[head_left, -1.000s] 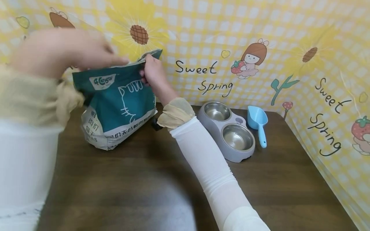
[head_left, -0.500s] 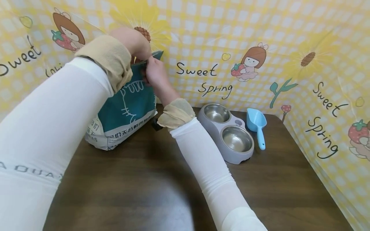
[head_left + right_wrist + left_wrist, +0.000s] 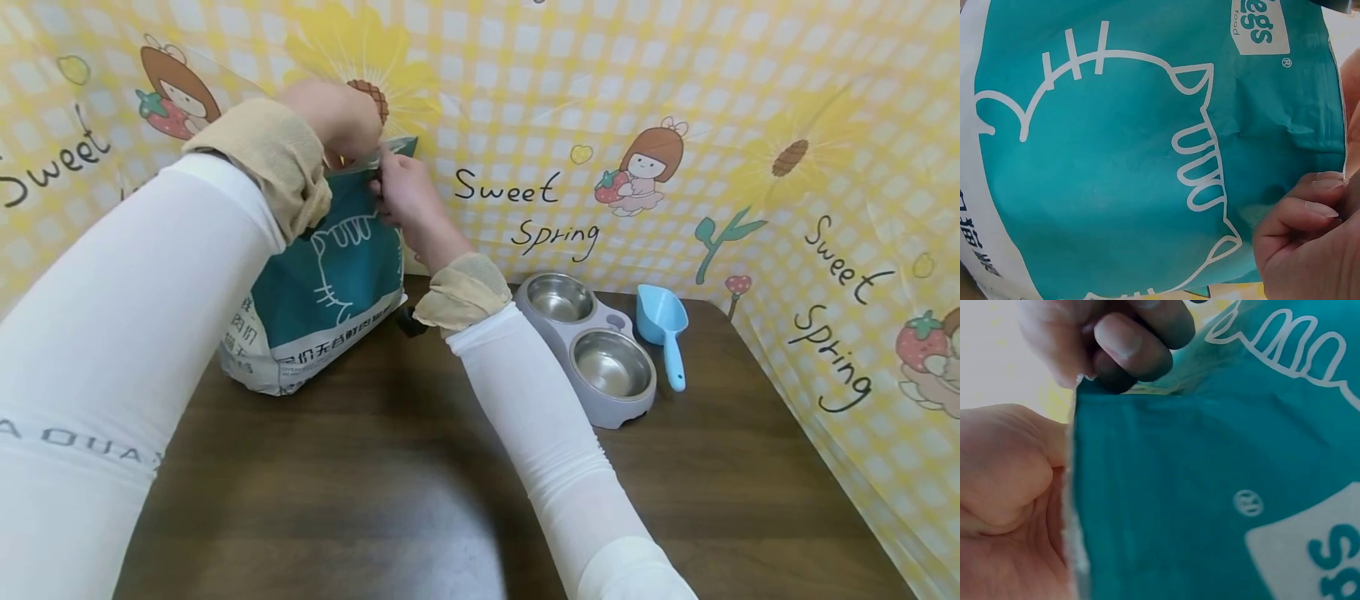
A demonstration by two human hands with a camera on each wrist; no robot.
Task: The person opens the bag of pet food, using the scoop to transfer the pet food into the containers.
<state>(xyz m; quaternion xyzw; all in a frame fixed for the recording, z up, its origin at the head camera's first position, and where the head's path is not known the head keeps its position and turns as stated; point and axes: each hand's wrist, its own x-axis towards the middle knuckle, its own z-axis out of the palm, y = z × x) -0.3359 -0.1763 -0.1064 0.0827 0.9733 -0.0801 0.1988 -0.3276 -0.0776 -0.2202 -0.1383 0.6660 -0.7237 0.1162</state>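
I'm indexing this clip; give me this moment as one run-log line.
Teal bag: on table | Left hand: at bag top, grip unclear | Right hand: grips bag top | Blue scoop: beside double bowl

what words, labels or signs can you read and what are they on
"Sweet Spring": yellow-checked cloth backdrop, repeated
"egs", partly cut off: glossy teal-and-white bag
"food": bag
"®": bag
"价无谷鲜肉": bag's white band
"肉价": bag's side
"AQUA", likely: left arm's white fabric sleeve
Too small: print below band
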